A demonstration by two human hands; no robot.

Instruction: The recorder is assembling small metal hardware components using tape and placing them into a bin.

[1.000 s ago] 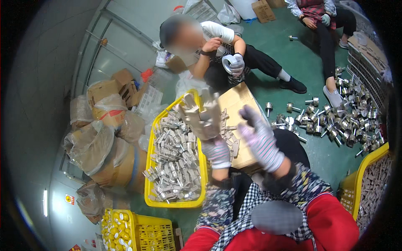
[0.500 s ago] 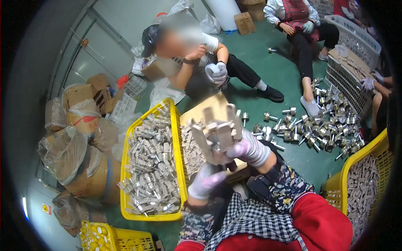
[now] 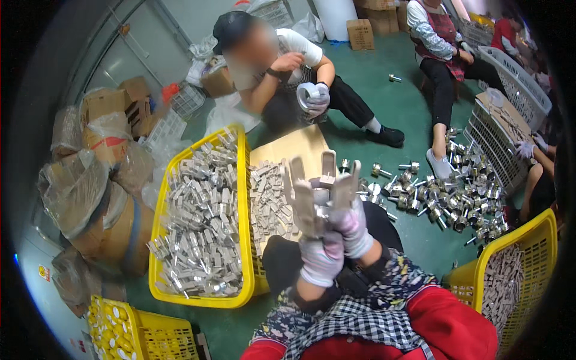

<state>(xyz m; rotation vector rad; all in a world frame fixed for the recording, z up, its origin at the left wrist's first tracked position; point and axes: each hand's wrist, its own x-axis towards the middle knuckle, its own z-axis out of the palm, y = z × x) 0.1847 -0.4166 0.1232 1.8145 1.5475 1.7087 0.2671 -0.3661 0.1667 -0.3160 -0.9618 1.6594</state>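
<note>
In front of me I hold up a metal part (image 3: pixel 321 195) with several upright grey-beige prongs standing round a round metal middle. My left hand (image 3: pixel 321 261), in a white and pink glove, is closed round its lower end. My right hand (image 3: pixel 353 231), in a striped glove, is closed against its right side, close above the left hand. Just beyond my hands lies a heap of small beige flat pieces (image 3: pixel 270 201) on a tan board (image 3: pixel 300 147). Left of it, a yellow basket (image 3: pixel 243 180) is full of similar pronged metal parts (image 3: pixel 204 216).
Round metal parts with stems (image 3: pixel 450 192) lie scattered on the green floor. Another yellow basket (image 3: pixel 483 276) with flat pieces stands right; a small one (image 3: pixel 165 333) stands lower left. Bagged cartons (image 3: pixel 108 222) line the left wall. A person (image 3: pixel 312 102) holding a white roll sits ahead.
My left hand has come up and right to the part, next to the right hand. The part now stands more upright. The whole view has shifted slightly.
</note>
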